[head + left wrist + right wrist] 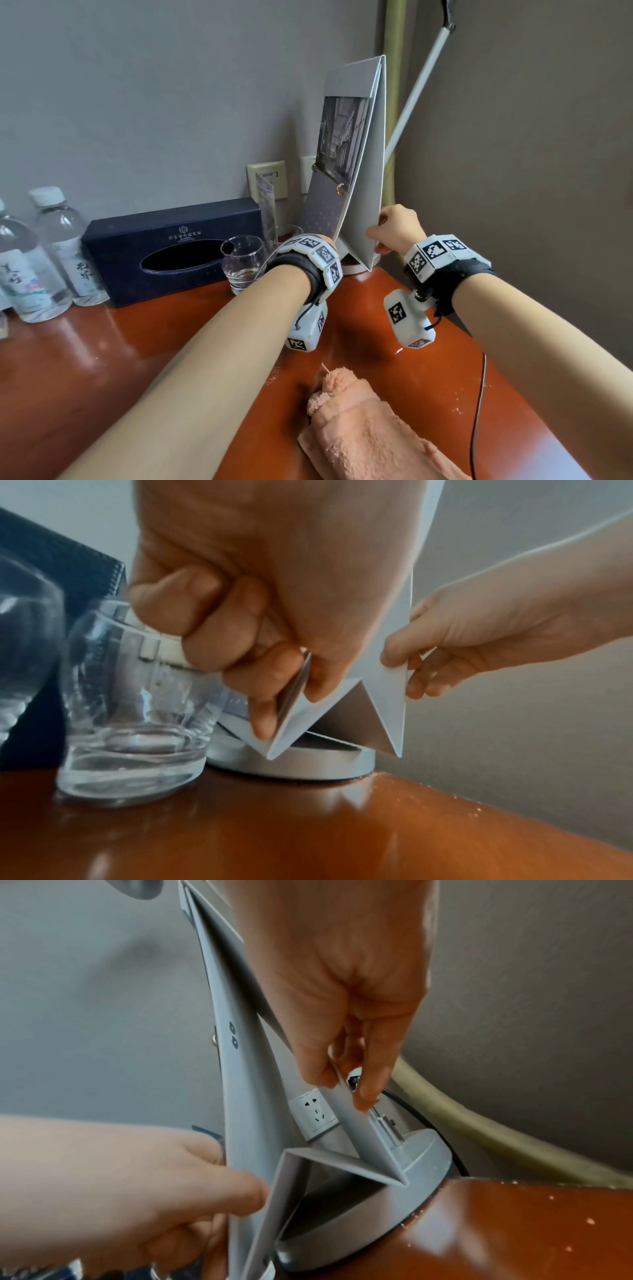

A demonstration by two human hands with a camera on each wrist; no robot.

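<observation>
A grey fold-out desk calendar (pixel 363 171) with a dark photo page on rings stands tilted at the table's back right corner. Its lower edges hover over a round grey lamp base (pixel 308 764). My left hand (pixel 287 696) pinches the bottom of the calendar's front panel (pixel 246 1096), thumb on one side and fingers on the other. My right hand (pixel 394 229) pinches the bottom corner of the rear panel (pixel 387 702), seen close up in the right wrist view (pixel 346 1085). In the head view the left hand's fingers are hidden behind its wrist band.
A drinking glass (pixel 243 260) stands just left of my left wrist, beside a dark tissue box (pixel 171 253) and water bottles (pixel 58 246). A folded peach towel (pixel 363 431) and a black cable (pixel 479 411) lie on the wooden table (pixel 137 342). Walls enclose the corner.
</observation>
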